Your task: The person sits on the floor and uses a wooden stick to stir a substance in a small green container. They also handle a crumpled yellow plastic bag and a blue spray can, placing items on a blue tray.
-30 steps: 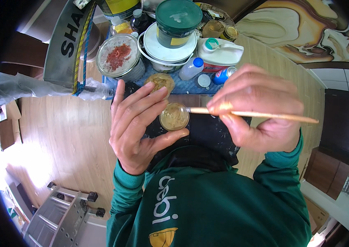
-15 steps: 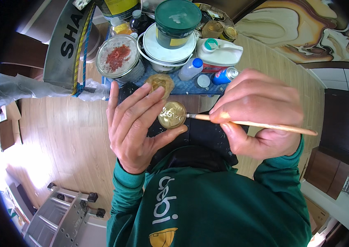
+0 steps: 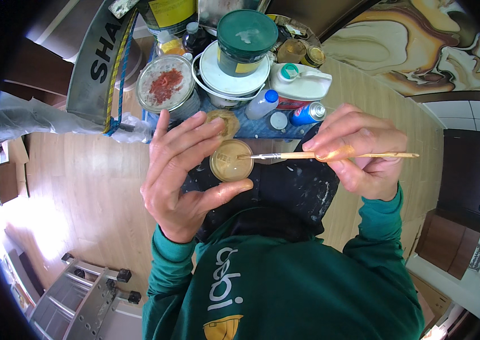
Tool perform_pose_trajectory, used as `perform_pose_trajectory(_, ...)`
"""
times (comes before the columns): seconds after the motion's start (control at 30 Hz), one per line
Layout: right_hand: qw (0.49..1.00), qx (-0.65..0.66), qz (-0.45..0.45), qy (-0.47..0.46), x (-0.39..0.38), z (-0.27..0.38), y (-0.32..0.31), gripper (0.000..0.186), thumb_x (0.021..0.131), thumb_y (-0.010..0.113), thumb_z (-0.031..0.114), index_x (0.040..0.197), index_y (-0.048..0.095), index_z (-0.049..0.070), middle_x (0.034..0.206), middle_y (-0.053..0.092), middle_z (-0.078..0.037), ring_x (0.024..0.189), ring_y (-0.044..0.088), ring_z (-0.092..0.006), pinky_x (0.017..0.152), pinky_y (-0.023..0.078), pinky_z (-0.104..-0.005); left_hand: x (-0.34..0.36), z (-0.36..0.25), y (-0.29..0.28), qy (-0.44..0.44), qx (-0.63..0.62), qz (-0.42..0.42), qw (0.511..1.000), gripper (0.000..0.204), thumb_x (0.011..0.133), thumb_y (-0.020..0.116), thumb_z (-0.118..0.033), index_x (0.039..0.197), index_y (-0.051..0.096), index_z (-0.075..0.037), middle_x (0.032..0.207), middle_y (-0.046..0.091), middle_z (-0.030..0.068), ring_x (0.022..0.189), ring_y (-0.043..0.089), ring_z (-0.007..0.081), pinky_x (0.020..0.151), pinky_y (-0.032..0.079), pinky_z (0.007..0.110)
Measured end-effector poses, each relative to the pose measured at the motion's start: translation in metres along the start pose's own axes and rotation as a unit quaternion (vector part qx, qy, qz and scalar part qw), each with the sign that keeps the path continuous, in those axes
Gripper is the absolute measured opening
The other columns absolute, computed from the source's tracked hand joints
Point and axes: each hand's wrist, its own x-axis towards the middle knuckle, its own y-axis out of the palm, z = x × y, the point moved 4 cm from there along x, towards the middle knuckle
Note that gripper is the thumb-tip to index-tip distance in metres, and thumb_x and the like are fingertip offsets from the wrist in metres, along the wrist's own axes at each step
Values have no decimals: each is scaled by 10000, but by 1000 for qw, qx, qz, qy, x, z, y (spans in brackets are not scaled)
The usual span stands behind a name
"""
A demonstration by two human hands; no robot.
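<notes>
My left hand (image 3: 175, 175) curves its thumb and index finger around a small round pot of gold paint (image 3: 229, 168), its other fingers stretched out. The pot is held above my dark, paint-spattered trousers (image 3: 302, 192). From the right, my right hand (image 3: 361, 153) pinches a thin wooden paintbrush (image 3: 293, 155) between thumb and fingers. The brush lies nearly level, with its bristle tip inside the pot, at the paint. Gold smears show on my right index finger. Beyond the pot, partly behind my left fingertips, is a crumpled yellowish clump (image 3: 225, 122).
A blue, spattered surface (image 3: 208, 116) ahead carries a red-stained tin (image 3: 165, 84), a white bucket (image 3: 234, 68) topped by a green-lidded tub (image 3: 246, 31), a blue-capped bottle (image 3: 262, 105), a spray can (image 3: 309, 113) and a white jug (image 3: 302, 81). A ladder (image 3: 84, 294) lies at lower left.
The brush tip has gone from the pot's right rim to inside it. My right hand has shifted slightly left. The pot looks slightly larger, and its surface has lost the bright reflection.
</notes>
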Motion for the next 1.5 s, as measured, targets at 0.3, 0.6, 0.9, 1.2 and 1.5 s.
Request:
perform_pose_trajectory(0.3,1000,-10,6,-11,-3,8,-9,293,718,697,-84,981,803,-8,966,797,-158,869,762,-267,792,588,-361,1,-2,-2,10,-3,-4,1000,658,597,984,-405,1098,777,-34,1199,780,93,1256,687,316,1203,376,595)
perform_pose_trajectory(0.6,1000,19,-24,6,-6,11,-15,245,766,709,-50,991,801,-23,972,798,-170,874,752,-268,806,575,-375,2,-4,-4,14,8,-10,1000,657,607,982,-418,1103,773,-41,1196,779,94,1248,690,318,1191,393,613)
perform_pose_trajectory(0.9,994,68,-68,57,-13,5,-9,166,873,719,-4,1017,792,-44,973,793,-177,919,743,-259,850,568,-378,3,-9,-8,20,9,-16,1000,645,623,983,-406,1111,766,-43,1205,777,100,1246,689,327,1200,376,625)
perform_pose_trajectory(1.2,962,177,-175,116,-37,-7,-13,240,993,686,94,1161,746,-66,1073,769,-181,971,708,-214,859,551,-337,-8,-3,-29,-3,37,-45,998,665,650,981,-412,1130,743,-18,1213,769,143,1251,682,351,1217,353,631)
perform_pose_trajectory(1.5,791,521,-262,184,-60,-57,8,350,1078,564,179,1359,618,-22,1014,635,-72,951,542,-195,795,469,-316,-19,21,-45,-32,50,-68,996,661,655,975,-378,1147,748,1,1224,767,152,1268,677,352,1216,361,618)
